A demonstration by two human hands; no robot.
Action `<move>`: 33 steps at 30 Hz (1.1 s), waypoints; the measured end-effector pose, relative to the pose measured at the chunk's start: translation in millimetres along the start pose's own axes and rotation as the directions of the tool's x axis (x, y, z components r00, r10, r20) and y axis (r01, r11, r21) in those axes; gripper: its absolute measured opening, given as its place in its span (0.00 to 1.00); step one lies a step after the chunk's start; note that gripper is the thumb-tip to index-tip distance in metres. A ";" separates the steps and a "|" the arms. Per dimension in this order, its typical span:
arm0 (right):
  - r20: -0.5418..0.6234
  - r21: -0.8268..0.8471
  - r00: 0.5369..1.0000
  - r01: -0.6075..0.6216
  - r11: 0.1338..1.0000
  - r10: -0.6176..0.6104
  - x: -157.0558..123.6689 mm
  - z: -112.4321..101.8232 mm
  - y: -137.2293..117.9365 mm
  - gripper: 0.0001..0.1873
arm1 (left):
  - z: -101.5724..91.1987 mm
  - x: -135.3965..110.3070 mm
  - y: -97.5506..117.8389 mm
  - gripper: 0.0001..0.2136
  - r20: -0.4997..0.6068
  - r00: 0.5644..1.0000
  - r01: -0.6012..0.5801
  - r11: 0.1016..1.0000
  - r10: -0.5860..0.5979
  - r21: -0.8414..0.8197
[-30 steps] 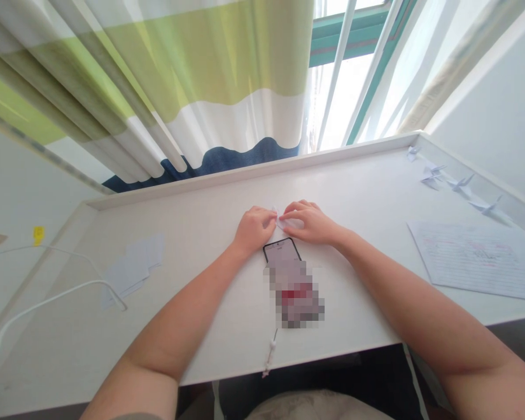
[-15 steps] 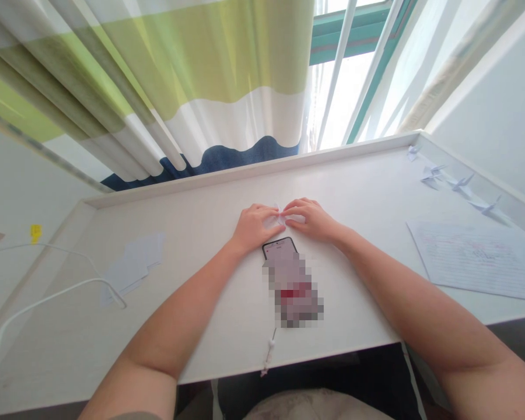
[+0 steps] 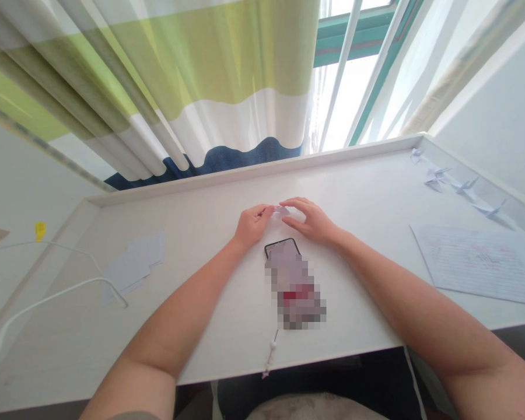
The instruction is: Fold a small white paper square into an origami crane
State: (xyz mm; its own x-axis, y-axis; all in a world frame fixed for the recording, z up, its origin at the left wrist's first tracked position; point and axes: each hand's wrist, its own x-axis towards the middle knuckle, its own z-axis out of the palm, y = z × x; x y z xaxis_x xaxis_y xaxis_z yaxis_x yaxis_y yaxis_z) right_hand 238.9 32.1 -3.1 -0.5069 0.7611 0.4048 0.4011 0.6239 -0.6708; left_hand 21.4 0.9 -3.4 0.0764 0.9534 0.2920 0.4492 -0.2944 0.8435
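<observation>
A small folded paper (image 3: 280, 210), pale and narrow with pointed ends, sits between the person's two hands, right at their fingertips. It is too small to make out its creases clearly. The left hand (image 3: 252, 226) has its fingers curled together and pinches the paper's left end. The right hand (image 3: 310, 220) arches over from the other side, its forefinger reaching above the paper and its thumb below. The fingers are loosely spread, and I can't tell whether they are gripping the paper or only touching it.

Both forearms lie angled inward across the white bench (image 3: 210, 309), with the wrists low and close to its surface. Just below the hands, toward the person, lies a phone (image 3: 281, 245), its screen mostly blurred out. Well left of the left hand are a loose pile of paper slips (image 3: 135, 262) and a white cable (image 3: 55, 291). Well right of the right hand lies a lined sheet (image 3: 481, 265), and beyond it, farther from the person, a row of paper cranes (image 3: 466, 185) stands along the bench's raised back edge. A striped curtain (image 3: 157, 87) hangs behind the hands.
</observation>
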 end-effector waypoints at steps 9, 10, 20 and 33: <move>-0.058 0.296 0.973 -0.198 0.934 0.225 1.6 7.6 -3.7 0.21 | 0.0 1.9 1.1 0.20 0.161 0.979 0.172 0.938 -0.128 -0.300; -0.068 0.315 0.969 -0.206 0.926 0.239 1.9 8.2 -1.4 0.22 | 0.3 1.8 0.4 0.20 0.170 0.978 0.172 0.937 -0.125 -0.304; -0.055 0.272 0.956 -0.264 0.925 0.289 2.5 -1.3 -3.3 0.15 | -0.8 3.0 -2.5 0.12 0.111 0.986 0.140 0.982 -0.126 -0.123; 0.050 -0.123 0.968 -0.238 0.963 0.245 3.0 1.0 2.9 0.07 | 6.1 1.2 -6.7 0.04 0.111 0.990 -0.118 0.930 0.084 0.349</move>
State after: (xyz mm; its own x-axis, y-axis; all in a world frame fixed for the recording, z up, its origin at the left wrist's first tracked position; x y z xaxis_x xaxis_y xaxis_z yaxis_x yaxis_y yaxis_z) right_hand 237.8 36.0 -4.5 -0.4302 0.8811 0.1964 0.6009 0.4419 -0.6661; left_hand 23.9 4.4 -11.4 0.2122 0.9268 0.3099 0.7191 -0.3628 0.5927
